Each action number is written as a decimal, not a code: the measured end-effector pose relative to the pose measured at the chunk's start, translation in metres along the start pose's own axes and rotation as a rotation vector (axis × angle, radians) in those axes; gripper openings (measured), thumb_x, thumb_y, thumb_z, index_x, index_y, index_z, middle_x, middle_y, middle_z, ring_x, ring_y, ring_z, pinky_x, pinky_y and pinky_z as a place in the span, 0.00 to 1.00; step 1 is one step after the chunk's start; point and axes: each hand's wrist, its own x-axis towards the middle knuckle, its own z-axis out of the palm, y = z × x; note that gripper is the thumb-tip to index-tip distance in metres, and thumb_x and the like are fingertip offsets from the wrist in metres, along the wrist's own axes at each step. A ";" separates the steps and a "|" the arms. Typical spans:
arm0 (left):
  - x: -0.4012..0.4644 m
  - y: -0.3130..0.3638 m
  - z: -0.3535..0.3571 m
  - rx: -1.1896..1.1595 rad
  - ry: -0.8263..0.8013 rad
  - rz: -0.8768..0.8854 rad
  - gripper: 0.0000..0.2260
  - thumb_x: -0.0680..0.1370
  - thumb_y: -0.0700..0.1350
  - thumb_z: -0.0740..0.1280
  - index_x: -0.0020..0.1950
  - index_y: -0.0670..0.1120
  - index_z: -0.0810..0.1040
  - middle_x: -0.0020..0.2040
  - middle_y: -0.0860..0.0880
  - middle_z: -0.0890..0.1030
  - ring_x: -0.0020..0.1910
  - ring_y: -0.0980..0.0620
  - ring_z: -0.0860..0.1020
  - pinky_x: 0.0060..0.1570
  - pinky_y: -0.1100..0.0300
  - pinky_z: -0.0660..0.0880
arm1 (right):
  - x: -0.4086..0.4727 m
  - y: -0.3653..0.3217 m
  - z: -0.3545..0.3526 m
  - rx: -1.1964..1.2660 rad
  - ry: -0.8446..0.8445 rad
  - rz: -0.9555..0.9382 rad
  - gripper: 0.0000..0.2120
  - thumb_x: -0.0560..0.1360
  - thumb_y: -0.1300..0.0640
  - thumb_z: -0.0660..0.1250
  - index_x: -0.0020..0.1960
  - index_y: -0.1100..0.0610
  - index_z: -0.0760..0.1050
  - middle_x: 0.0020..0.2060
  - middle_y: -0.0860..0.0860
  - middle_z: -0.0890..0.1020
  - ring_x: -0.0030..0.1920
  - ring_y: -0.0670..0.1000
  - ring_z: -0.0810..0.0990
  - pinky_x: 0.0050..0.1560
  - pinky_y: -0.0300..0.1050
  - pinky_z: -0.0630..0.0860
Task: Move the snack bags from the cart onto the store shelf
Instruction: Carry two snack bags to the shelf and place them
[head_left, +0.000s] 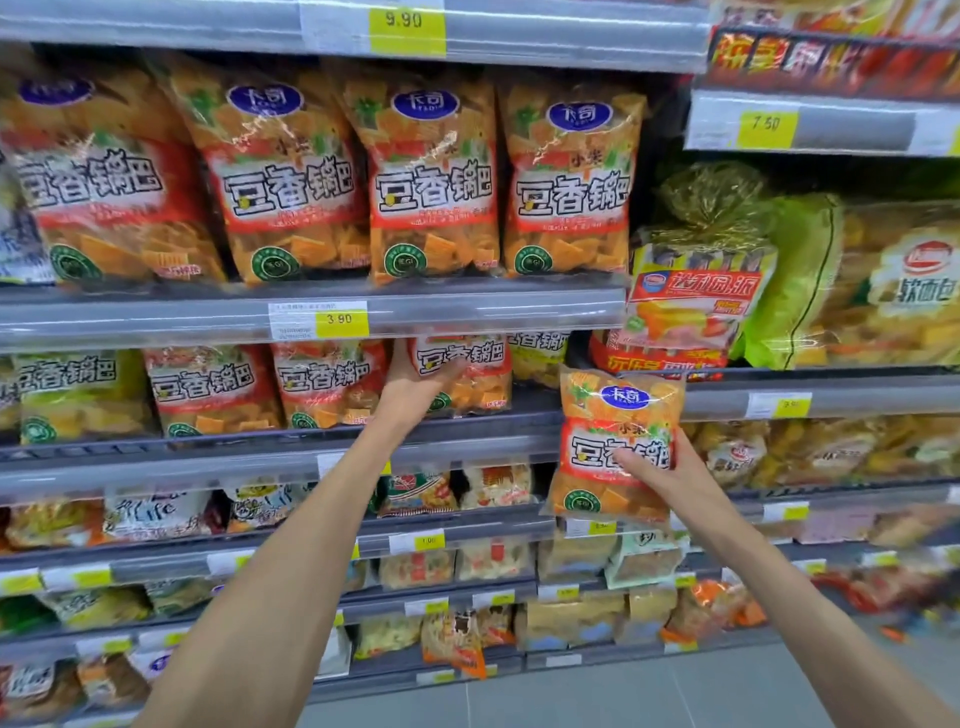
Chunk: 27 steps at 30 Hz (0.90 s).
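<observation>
Our left hand grips 1 snack bag on the shelf. Our right hand grips another bag, held up w/ fingers closed on it.

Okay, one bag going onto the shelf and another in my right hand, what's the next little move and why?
Probably let the left hand finish seating its bag in the row under the 3.90 tag, then release. The right hand holds the second bag off the shelf, waiting.

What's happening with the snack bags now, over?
Left hand pressing a bag into the second shelf. Right hand holding another bag upright, off the shelf. Nothing in the way.
</observation>
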 end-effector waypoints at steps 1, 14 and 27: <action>0.001 -0.003 0.001 0.032 -0.013 0.005 0.46 0.77 0.57 0.75 0.85 0.52 0.49 0.84 0.45 0.60 0.81 0.42 0.62 0.77 0.51 0.60 | 0.002 0.002 0.000 0.006 0.000 -0.003 0.40 0.70 0.40 0.79 0.77 0.43 0.66 0.63 0.45 0.84 0.61 0.49 0.85 0.65 0.52 0.79; 0.004 -0.006 -0.017 0.205 -0.040 -0.046 0.48 0.79 0.56 0.73 0.85 0.43 0.43 0.83 0.39 0.61 0.79 0.39 0.65 0.73 0.52 0.67 | 0.027 -0.029 0.029 0.039 -0.031 -0.127 0.34 0.73 0.45 0.79 0.75 0.44 0.68 0.61 0.44 0.86 0.55 0.41 0.87 0.50 0.37 0.83; -0.008 -0.028 -0.015 0.315 0.085 -0.033 0.22 0.78 0.53 0.75 0.52 0.32 0.77 0.24 0.52 0.61 0.18 0.55 0.57 0.21 0.64 0.56 | 0.057 -0.056 0.060 0.053 0.012 -0.110 0.33 0.74 0.44 0.79 0.74 0.46 0.69 0.60 0.42 0.84 0.56 0.43 0.85 0.59 0.44 0.83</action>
